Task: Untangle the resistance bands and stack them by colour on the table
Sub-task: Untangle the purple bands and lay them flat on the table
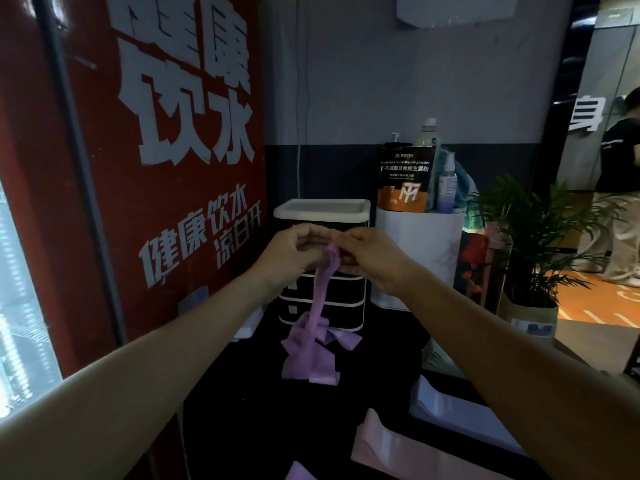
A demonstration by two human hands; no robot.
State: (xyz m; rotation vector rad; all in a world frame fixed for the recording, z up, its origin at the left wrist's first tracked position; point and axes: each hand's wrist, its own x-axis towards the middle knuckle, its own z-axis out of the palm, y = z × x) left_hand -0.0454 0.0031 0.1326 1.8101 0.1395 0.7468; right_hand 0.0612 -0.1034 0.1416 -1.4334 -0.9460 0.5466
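both hands (294,251) (372,254) pinch the purple band (320,306) at its knot; i judge slow, gentle teasing apart works best.

A purple band (320,306) is pinched by the left hand (294,252) and right hand (372,256); below the grip, its tangled loops hang over the dark table (363,386).

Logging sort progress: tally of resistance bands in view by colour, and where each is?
Purple: 2, a tangled purple band pinched by both hands, left hand and right hand, and a purple band end on the table.
Pink: 1, pink band flat on the table.
White or very pale: 1, pale band flat on the table.
Total: 4
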